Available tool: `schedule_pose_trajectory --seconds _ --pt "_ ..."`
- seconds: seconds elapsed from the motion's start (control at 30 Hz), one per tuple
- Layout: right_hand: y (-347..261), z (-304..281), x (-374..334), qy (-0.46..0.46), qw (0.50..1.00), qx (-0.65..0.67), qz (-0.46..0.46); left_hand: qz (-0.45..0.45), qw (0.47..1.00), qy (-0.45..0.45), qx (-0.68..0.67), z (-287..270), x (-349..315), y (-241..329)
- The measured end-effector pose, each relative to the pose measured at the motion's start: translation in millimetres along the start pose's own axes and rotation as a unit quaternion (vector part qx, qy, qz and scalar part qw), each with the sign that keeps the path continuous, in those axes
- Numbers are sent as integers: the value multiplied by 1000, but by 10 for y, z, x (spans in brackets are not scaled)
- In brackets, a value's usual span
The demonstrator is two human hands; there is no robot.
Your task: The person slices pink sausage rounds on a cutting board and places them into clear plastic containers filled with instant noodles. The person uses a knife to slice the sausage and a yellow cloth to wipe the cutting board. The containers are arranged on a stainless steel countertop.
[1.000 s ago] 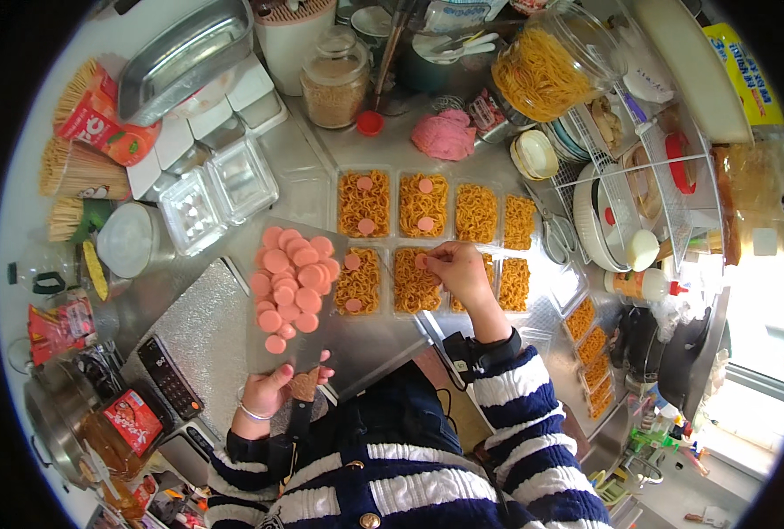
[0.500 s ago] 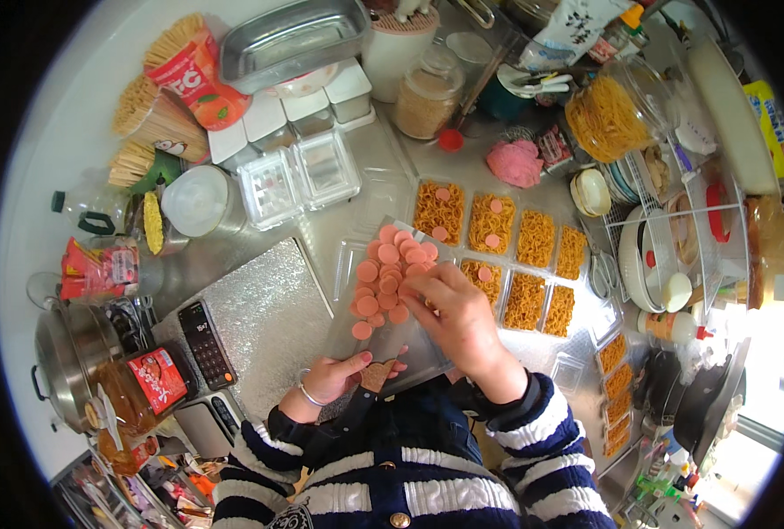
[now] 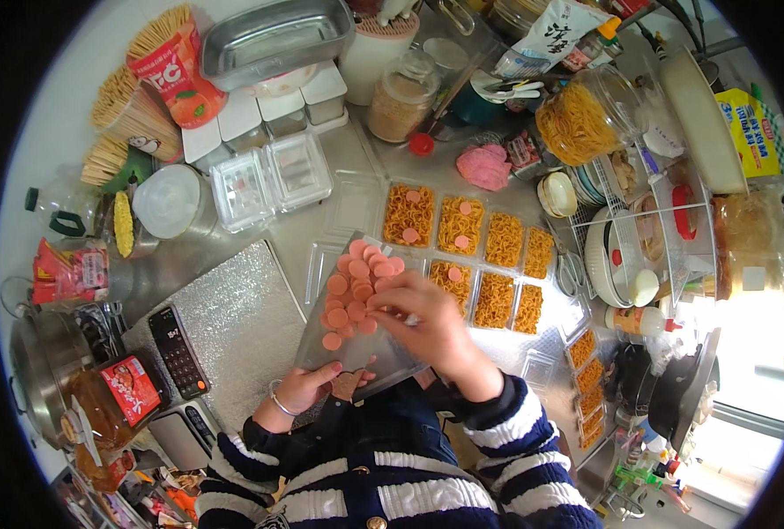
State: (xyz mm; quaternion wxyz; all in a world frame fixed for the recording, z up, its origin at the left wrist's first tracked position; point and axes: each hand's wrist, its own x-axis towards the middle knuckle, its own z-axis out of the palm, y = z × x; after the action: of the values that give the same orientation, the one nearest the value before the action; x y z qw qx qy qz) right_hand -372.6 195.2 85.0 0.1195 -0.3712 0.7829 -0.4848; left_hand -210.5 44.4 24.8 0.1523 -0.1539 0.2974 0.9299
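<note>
My left hand (image 3: pixel 311 385) grips a cleaver (image 3: pixel 321 346) near its brown-and-black handle, with the broad grey blade held flat. A pile of round pink sausage slices (image 3: pixel 356 286) covers the far part of the blade. Above the pile's right side, my right hand (image 3: pixel 431 322) pinches at a slice, its fingertips pressed together; the fingers partly hide what they hold. Just beyond and to the right stand clear boxes of orange-brown noodles (image 3: pixel 505 240) in two rows. Slices lie on some of them: two on the back-left box (image 3: pixel 408 214), two on its neighbour, one on a front box.
A silvery board (image 3: pixel 233 326) with a black calculator (image 3: pixel 178 348) lies to the left. Lidded white containers (image 3: pixel 282 108), jars (image 3: pixel 402 99) and skewers stand along the back. At right are scissors (image 3: pixel 571 273), a wire dish rack (image 3: pixel 643 220) and more noodle boxes (image 3: pixel 588 376).
The view has shifted, so the whole scene sits further left. My right hand stays at the edge of the slice pile, and the left keeps its grip on the cleaver.
</note>
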Motion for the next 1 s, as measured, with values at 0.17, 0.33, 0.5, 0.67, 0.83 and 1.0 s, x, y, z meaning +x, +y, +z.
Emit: schedule_pose_trajectory --seconds 0.17,0.33,0.5,0.67,0.83,1.0 --pt "506 -403 -566 134 952 81 263 -26 1000 9 -3 -126 -50 3" --pt "1005 -323 -900 124 915 62 378 -25 999 24 -3 -160 -71 34" --pt "1105 -291 -890 160 943 -56 285 -17 1000 10 -4 -137 -36 51" --pt "1049 -286 -809 126 940 -154 276 -29 999 30 21 -121 -30 43" --pt "1068 -207 -693 84 915 -300 257 -16 999 35 19 -123 -37 47" --pt "1058 -259 -705 74 940 -192 273 2 998 54 16 -138 -47 25"
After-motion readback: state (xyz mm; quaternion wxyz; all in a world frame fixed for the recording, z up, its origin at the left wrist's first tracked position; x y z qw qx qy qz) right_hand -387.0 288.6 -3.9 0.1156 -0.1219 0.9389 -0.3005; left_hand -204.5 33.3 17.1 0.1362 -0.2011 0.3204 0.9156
